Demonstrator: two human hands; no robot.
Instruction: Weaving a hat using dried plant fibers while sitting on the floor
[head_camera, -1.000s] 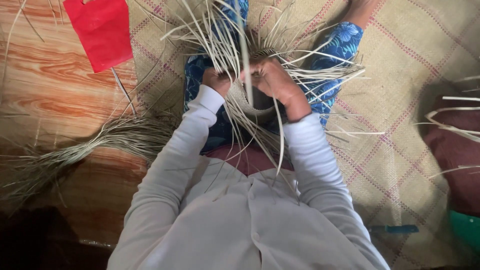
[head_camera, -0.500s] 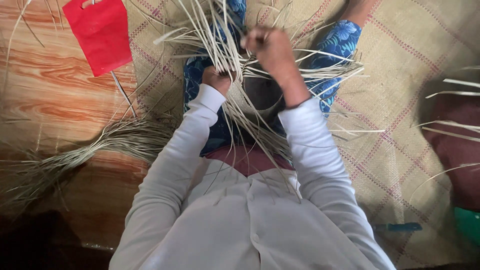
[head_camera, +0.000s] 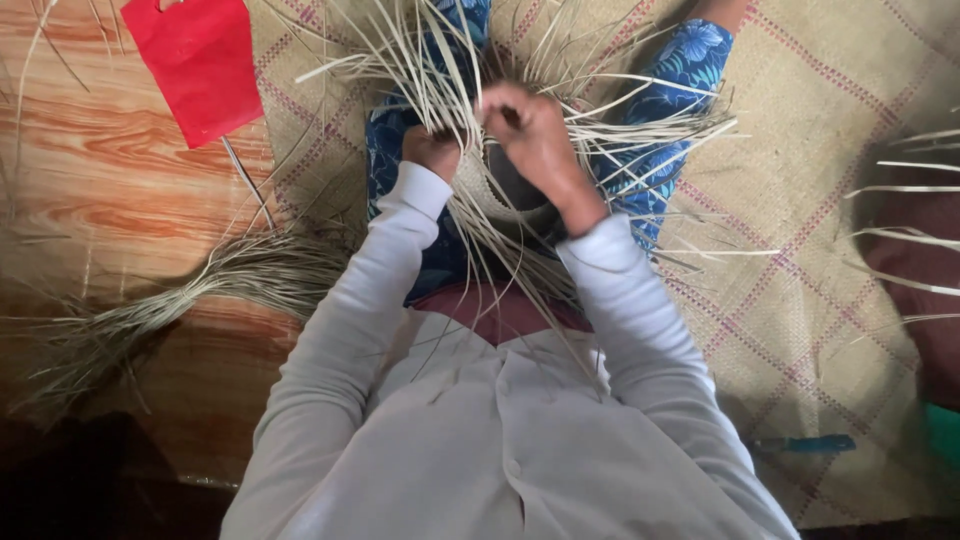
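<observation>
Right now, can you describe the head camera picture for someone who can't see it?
The left hand and right hand grip pale straw weaving strips over a lap, above a checked woven mat. A red cloth bag lies nearby.

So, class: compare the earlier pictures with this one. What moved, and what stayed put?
The right hand rose from beside the left hand up and away from the body, still pinching pale straw strips, and stays raised. The left hand keeps its grip on the woven piece. The red bag, loose straw bundle and mat are unchanged.
</observation>
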